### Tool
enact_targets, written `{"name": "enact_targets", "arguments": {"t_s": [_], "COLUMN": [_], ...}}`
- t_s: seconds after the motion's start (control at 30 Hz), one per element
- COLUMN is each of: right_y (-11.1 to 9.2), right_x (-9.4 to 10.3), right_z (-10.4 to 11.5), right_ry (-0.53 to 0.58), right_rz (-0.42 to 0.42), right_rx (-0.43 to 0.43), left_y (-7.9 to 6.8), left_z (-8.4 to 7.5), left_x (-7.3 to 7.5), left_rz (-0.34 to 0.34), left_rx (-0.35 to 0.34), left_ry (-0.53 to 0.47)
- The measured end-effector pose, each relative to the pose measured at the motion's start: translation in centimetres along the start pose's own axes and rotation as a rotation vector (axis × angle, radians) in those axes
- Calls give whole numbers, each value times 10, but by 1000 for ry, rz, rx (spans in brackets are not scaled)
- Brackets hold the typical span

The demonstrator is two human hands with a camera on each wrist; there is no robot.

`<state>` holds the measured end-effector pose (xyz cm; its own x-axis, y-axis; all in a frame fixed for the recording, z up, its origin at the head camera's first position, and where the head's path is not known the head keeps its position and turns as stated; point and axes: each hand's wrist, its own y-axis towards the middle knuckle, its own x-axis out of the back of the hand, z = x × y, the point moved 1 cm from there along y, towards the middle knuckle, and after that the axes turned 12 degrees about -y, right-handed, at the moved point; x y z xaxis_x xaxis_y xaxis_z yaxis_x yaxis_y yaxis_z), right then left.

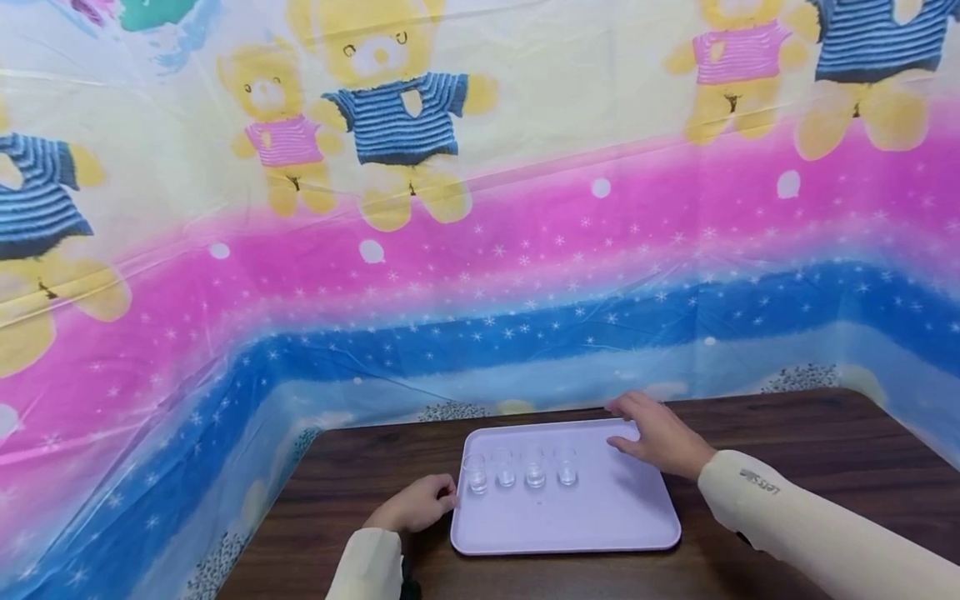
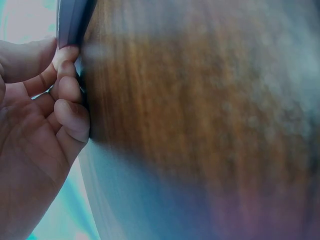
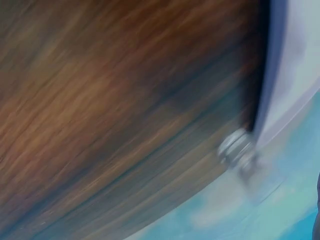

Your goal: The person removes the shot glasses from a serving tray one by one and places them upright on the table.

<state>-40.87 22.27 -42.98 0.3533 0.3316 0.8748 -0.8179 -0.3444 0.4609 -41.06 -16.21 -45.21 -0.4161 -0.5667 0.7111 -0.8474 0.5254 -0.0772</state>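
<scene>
A pale lilac tray (image 1: 600, 525) lies on the table with several small clear glasses (image 1: 535, 468) in a row on its left part. At the tray's left edge my left hand (image 1: 416, 502) grips the rim (image 2: 75, 22) with thumb and forefinger; the other fingers are curled in. My right hand (image 1: 660, 435) is at the far right corner, thumb and fingers spread apart. One more small clear glass (image 3: 237, 147) shows blurred by the tray's corner in the right wrist view, where no fingers can be seen touching it.
A dark brown wooden table (image 1: 810, 450) carries the tray. Close behind it hangs a pink and blue cloth (image 1: 450, 292) printed with teddy bears, which also runs along the left side. The tray's far edge lies near the table's back edge.
</scene>
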Motion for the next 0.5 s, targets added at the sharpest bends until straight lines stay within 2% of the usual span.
{"name": "enact_targets", "arguments": {"t_s": [0.23, 0.5], "right_y": [2, 8], "right_x": [-8, -15], "right_z": [31, 49], "right_ry": [44, 88], "right_rz": [72, 84], "right_rx": [25, 38], "left_y": [1, 2], "left_z": [-1, 1], "left_x": [-1, -2], "left_rz": [-5, -8], "left_rx": [13, 22], "left_ry": [13, 15]}}
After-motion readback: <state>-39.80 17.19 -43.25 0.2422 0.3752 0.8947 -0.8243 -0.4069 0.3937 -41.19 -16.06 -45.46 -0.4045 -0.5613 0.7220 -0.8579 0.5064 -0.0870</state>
